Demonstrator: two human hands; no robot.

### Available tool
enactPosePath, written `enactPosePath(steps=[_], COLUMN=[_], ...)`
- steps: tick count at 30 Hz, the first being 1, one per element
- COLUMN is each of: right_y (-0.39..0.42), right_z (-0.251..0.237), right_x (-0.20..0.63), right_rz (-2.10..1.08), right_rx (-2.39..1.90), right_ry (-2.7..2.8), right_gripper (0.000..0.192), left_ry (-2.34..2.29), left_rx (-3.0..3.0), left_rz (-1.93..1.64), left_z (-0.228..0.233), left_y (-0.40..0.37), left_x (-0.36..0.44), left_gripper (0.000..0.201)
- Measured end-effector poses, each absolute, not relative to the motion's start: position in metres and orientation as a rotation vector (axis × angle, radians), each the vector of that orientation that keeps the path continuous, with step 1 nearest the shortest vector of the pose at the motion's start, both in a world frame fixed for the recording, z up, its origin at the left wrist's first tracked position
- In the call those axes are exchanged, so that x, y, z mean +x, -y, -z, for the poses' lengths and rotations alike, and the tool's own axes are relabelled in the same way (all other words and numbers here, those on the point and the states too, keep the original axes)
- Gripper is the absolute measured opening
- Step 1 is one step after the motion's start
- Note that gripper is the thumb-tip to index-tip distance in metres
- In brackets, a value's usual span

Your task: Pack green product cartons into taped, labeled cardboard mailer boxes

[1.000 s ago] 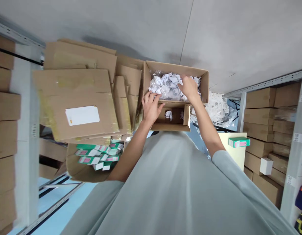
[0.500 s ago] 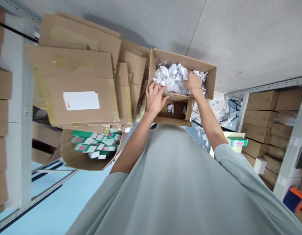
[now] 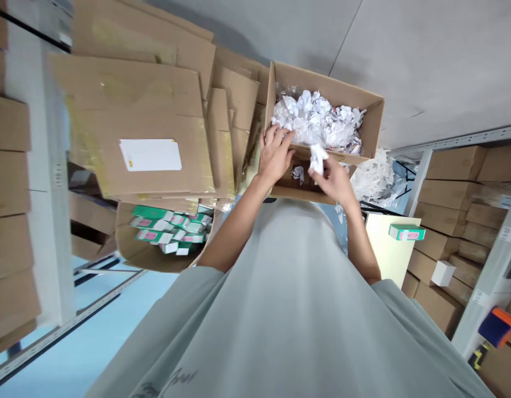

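Observation:
My right hand (image 3: 335, 179) pinches a crumpled white paper (image 3: 317, 157) between thumb and fingers, above the small cardboard box (image 3: 299, 193). Another crumpled paper ball (image 3: 297, 174) lies inside that small box; my right hand covers part of its interior. Just beyond stands a larger open carton (image 3: 327, 83), filled with crumpled paper and clear plastic (image 3: 321, 119). My left hand (image 3: 275, 152) rests over the carton's near rim at its left corner, fingers spread and thumb apart.
Flattened cardboard boxes (image 3: 151, 99) lean at left. Beneath them, an open carton (image 3: 147, 257) holds several green-and-white packets (image 3: 172, 226). Shredded white paper (image 3: 375, 177) lies right, near a green packet (image 3: 406, 232) on a pale board (image 3: 383, 243). Shelves of cartons (image 3: 441, 193) flank both sides.
My right hand has come out of the larger carton with a crumpled paper and moved back over the small box. My left hand stays at the rim. The view has shifted slightly.

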State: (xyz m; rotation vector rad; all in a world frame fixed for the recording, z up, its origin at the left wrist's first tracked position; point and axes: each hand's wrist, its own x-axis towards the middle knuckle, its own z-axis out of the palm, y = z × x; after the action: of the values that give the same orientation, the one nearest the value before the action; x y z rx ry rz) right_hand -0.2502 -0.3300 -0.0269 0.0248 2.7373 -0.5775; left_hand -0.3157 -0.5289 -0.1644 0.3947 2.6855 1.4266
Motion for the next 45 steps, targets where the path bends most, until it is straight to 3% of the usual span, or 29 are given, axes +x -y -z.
enactPosePath(steps=[6, 12, 16, 20, 24, 30, 37, 45], right_y=[0.382, 0.359, 0.333, 0.334, 0.344, 0.335, 0.298, 0.232], right_z=[0.063, 0.049, 0.047, 0.066, 0.079, 0.071, 0.063, 0.065], right_x=[-0.244, -0.213, -0.185, -0.175, -0.163, -0.114, -0.016, 0.136], right_rz=[0.272, 0.414, 0.238, 0.154, 0.179, 0.244, 0.465, 0.814], right_rx=[0.153, 0.283, 0.683, 0.813, 0.867, 1.089, 1.414, 1.941], right_ry=[-2.519, -2.757, -2.866, -2.778, -2.742, -2.762, -2.730, -2.567], right_gripper=[0.048, 0.041, 0.040, 0.037, 0.023, 0.027, 0.030, 0.026], left_ry=[-2.633, -2.657, -2.592, -2.508, -2.354, -2.293, -2.171, -2.171], left_rx=[0.504, 0.321, 0.134, -0.073, -0.275, -0.380, -0.116, 0.303], left_rz=[-1.538, -1.704, -1.639, -1.588, -1.704, -1.792, -1.809, -1.707], left_z=[0.161, 0.152, 0.175, 0.209, 0.223, 0.210, 0.196, 0.165], left_y=[0.542, 0.586, 0.599, 0.593, 0.590, 0.585, 0.524, 0.380], left_x=[-0.323, -0.292, -0.246, -0.217, -0.212, -0.206, -0.180, -0.114], left_gripper=[0.068, 0.071, 0.078, 0.083, 0.077, 0.059, 0.046, 0.043])
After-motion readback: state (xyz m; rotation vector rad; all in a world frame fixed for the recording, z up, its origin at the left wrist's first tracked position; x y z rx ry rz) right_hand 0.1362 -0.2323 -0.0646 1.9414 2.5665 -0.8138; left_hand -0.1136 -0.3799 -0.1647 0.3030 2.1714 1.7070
